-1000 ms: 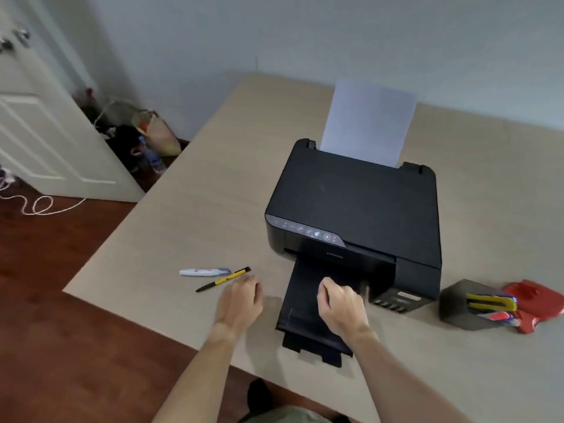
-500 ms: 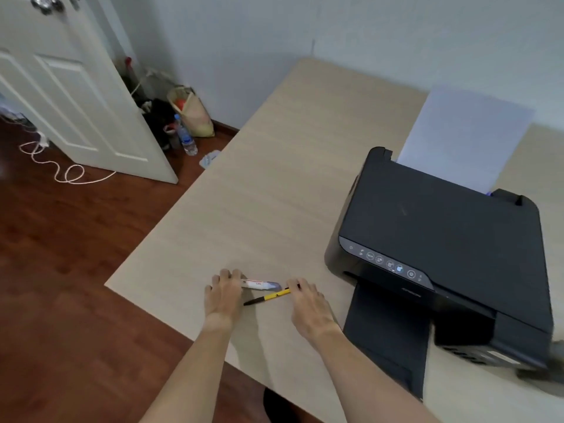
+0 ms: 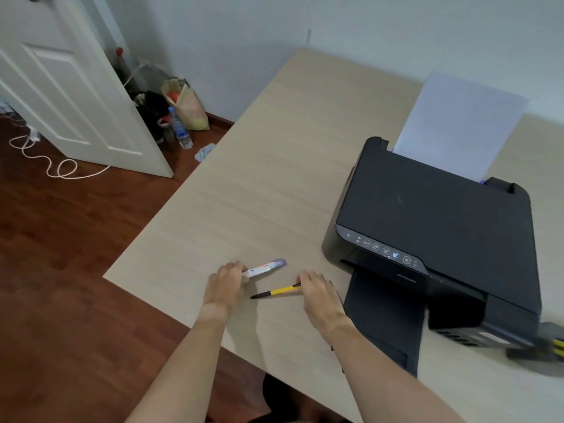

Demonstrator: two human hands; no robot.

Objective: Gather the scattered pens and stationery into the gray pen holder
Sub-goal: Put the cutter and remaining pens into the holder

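On the bench [image 3: 274,178], my left hand [image 3: 224,286] pinches the white marker [image 3: 265,268]; my right hand [image 3: 317,293] grips the yellow pen [image 3: 279,291].

One head-worn camera looks steeply down and forward from above the near edge of the pale wood-grain table [image 3: 274,166], close over both forearms; the wide lens also takes in the dark red-brown floor [image 3: 61,270] at left.
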